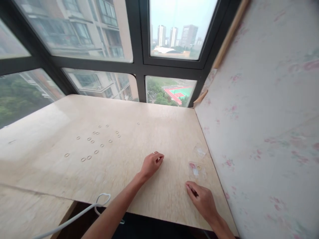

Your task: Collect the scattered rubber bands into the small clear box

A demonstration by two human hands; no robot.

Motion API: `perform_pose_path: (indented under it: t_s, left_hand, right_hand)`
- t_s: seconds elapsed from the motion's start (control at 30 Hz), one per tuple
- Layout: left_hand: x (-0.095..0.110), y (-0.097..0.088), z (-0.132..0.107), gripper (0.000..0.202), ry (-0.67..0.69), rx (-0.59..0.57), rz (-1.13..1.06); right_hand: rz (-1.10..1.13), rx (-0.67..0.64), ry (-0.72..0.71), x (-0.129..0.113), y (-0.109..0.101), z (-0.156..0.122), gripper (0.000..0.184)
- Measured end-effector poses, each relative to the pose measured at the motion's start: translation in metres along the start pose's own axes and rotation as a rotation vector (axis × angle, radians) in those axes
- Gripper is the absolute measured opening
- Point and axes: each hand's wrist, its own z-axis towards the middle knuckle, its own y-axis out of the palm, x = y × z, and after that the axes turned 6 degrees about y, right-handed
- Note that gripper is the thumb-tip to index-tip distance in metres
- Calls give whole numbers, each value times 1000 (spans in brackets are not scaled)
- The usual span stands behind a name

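My left hand [152, 164] rests over the middle of the pale stone-look sill, its fingertips pinched together. Whether a small thing is between them, I cannot make out. A light band shows on one of its fingers. My right hand [202, 199] is lower and to the right, thumb and fingers also closed in a pinch whose contents are hidden. Just beyond it lies a small clear plastic bag [195, 172] with a pink print and a round yellowish thing inside. Several thin rings [96, 152] are scattered flat on the left half of the sill, apart from both hands.
Another clear plastic piece [200, 151] lies by the flowered wall [261, 132] on the right. A white cable [74, 217] loops over the front edge at lower left. Dark-framed windows [139, 66] close off the back. One lone ring [138, 123] sits farther back.
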Motion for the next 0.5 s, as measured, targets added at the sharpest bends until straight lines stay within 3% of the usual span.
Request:
perform_pose_path:
  t_s: [0.1, 0.2, 0.4, 0.5]
  left_hand:
    - [-11, -6, -11, 19, -31, 77, -49]
    - [-13, -8, -12, 17, -90, 147, -108]
    - [-18, -7, -11, 8, -194, 116, -173]
    - [-23, -5, -11, 10, -243, 167, -240]
  right_hand:
    - [79, -14, -63, -23, 8, 16, 25]
    - [172, -49, -132, -63, 23, 49, 25]
    - [338, -123, -122, -141, 77, 161, 29]
    - [224, -364, -122, -171, 113, 217, 32]
